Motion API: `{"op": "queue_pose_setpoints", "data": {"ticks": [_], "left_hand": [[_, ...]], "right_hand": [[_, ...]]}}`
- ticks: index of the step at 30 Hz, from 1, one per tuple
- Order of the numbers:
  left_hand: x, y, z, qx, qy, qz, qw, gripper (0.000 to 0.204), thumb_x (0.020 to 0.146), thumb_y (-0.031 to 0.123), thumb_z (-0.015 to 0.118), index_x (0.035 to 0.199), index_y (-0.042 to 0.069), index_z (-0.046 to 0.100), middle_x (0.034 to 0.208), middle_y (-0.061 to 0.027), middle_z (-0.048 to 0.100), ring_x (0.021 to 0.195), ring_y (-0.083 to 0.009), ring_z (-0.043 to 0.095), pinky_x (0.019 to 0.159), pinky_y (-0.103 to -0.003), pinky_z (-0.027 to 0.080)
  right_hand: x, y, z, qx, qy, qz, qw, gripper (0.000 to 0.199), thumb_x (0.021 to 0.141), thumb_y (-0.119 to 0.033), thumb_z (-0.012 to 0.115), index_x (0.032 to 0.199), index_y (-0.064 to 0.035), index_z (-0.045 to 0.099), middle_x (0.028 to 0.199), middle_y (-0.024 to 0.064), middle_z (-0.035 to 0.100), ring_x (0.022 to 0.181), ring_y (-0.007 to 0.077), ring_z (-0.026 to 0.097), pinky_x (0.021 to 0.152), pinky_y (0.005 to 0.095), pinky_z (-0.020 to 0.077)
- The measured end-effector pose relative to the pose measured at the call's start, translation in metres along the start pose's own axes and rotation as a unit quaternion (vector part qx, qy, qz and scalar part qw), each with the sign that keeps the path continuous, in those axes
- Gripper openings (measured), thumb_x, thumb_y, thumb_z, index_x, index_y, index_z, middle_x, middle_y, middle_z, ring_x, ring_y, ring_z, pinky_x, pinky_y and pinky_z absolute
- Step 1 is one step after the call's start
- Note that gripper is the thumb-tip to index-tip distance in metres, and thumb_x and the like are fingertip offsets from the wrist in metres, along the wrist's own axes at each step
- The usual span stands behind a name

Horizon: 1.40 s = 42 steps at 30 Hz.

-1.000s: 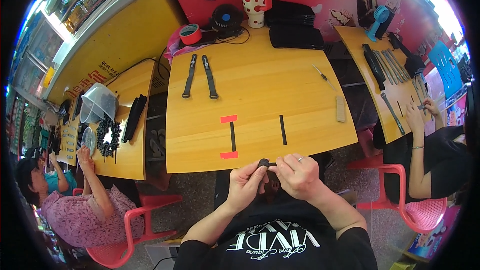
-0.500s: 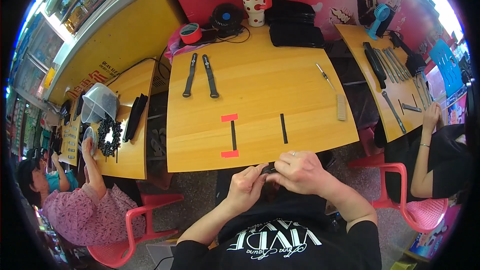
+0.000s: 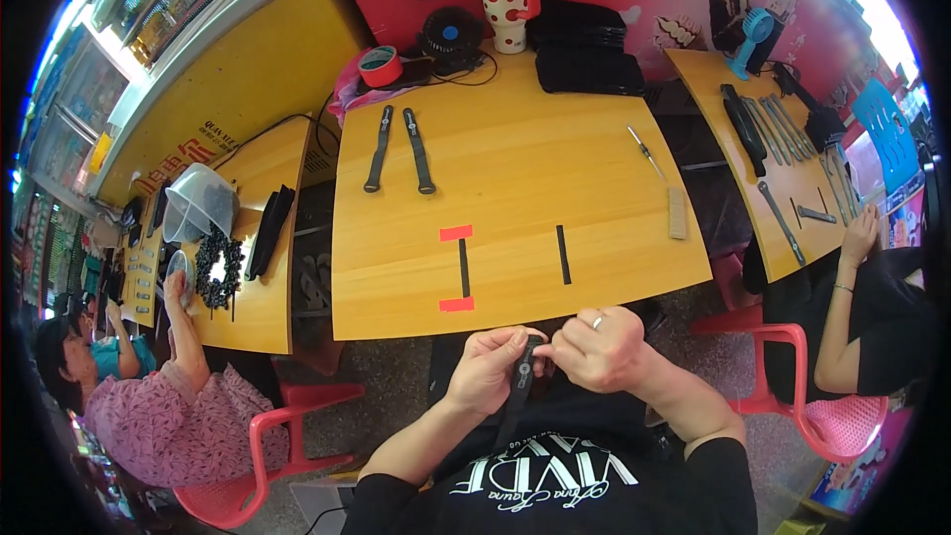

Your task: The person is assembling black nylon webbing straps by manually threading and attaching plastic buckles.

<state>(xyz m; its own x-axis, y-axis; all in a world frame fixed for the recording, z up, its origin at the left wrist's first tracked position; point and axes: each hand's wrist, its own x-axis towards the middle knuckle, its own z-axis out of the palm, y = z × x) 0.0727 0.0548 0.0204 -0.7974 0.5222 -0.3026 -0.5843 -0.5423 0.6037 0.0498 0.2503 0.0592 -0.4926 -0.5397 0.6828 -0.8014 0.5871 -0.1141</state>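
A dark grey strap (image 3: 520, 386) hangs from my hands at the table's near edge, its lower end over my black shirt. My left hand (image 3: 487, 369) grips it near the top between thumb and fingers. With fingers curled, my right hand (image 3: 600, 349) pinches at the strap's top end; the exact grip is partly hidden. Two similar straps, a left strap (image 3: 378, 151) and a right strap (image 3: 419, 154), lie side by side on the table's left part. Ahead of my hands are a black strip (image 3: 465, 267) with red tape (image 3: 457, 304) at its ends and a second black strip (image 3: 564, 256).
The wooden table (image 3: 515, 159) bears a thin pen-like tool (image 3: 644, 151) and a small tan block (image 3: 677, 213) at right. Behind stand a dotted tumbler (image 3: 503, 10), black fan (image 3: 452, 35), tape roll (image 3: 379, 66) and black pouches (image 3: 589, 69). People sit at both side tables.
The strap has turned up into view and now hangs lengthwise below my left hand. My right hand has shifted slightly right and down, fingers more curled.
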Motion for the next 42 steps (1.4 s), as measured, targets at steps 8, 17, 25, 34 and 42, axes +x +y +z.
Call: {"op": "queue_pose_setpoints", "data": {"ticks": [8, 17, 25, 34, 42], "left_hand": [[0.002, -0.010, 0.010, -0.027, 0.042, 0.053, 0.997, 0.027, 0.100, 0.018, 0.053, 0.108, -0.005, 0.063, 0.096, -0.0083, 0.066, 0.083, -0.0142, 0.062, 0.077, -0.028, 0.050], [0.001, 0.001, 0.009, 0.019, 0.001, 0.036, 0.999, 0.030, 0.101, 0.020, 0.051, 0.113, -0.005, 0.062, 0.098, -0.0099, 0.067, 0.081, -0.0159, 0.062, 0.076, -0.028, 0.051], [0.002, 0.002, 0.008, 0.006, -0.009, 0.019, 1.000, 0.032, 0.101, 0.022, 0.050, 0.114, -0.005, 0.061, 0.098, -0.0101, 0.067, 0.081, -0.0165, 0.062, 0.076, -0.028, 0.050], [0.002, -0.002, 0.003, 0.007, -0.001, 0.011, 1.000, 0.032, 0.102, 0.022, 0.049, 0.115, -0.004, 0.061, 0.098, -0.0094, 0.067, 0.082, -0.0164, 0.060, 0.077, -0.029, 0.050], [0.001, -0.003, 0.001, 0.000, -0.010, 0.015, 1.000, 0.030, 0.102, 0.021, 0.049, 0.113, -0.003, 0.063, 0.096, -0.0084, 0.066, 0.081, -0.0161, 0.060, 0.076, -0.030, 0.050]], "right_hand": [[-0.006, -0.007, -0.007, -0.111, -0.011, -0.040, 0.993, 0.029, 0.080, -0.022, 0.068, 0.060, -0.0129, 0.049, 0.057, -0.0015, 0.039, 0.051, 0.0118, 0.046, 0.046, 0.0247, 0.0307], [-0.001, -0.001, -0.011, -0.099, -0.095, 0.031, 0.990, 0.030, 0.082, -0.036, 0.065, 0.072, -0.0096, 0.056, 0.066, 0.0022, 0.045, 0.058, 0.0158, 0.052, 0.049, 0.0282, 0.0385], [-0.005, -0.002, -0.008, -0.057, -0.107, 0.074, 0.990, 0.030, 0.080, -0.037, 0.067, 0.074, -0.0091, 0.056, 0.068, 0.0029, 0.046, 0.058, 0.0171, 0.053, 0.049, 0.0299, 0.0397], [-0.005, -0.002, -0.005, -0.070, -0.111, 0.059, 0.990, 0.030, 0.080, -0.037, 0.068, 0.074, -0.0093, 0.056, 0.067, 0.0030, 0.047, 0.058, 0.0166, 0.053, 0.048, 0.0299, 0.0388], [-0.009, -0.002, -0.001, -0.042, -0.121, 0.078, 0.989, 0.031, 0.081, -0.036, 0.068, 0.069, -0.0104, 0.054, 0.065, 0.0029, 0.047, 0.057, 0.0170, 0.054, 0.047, 0.0305, 0.0391]]}}
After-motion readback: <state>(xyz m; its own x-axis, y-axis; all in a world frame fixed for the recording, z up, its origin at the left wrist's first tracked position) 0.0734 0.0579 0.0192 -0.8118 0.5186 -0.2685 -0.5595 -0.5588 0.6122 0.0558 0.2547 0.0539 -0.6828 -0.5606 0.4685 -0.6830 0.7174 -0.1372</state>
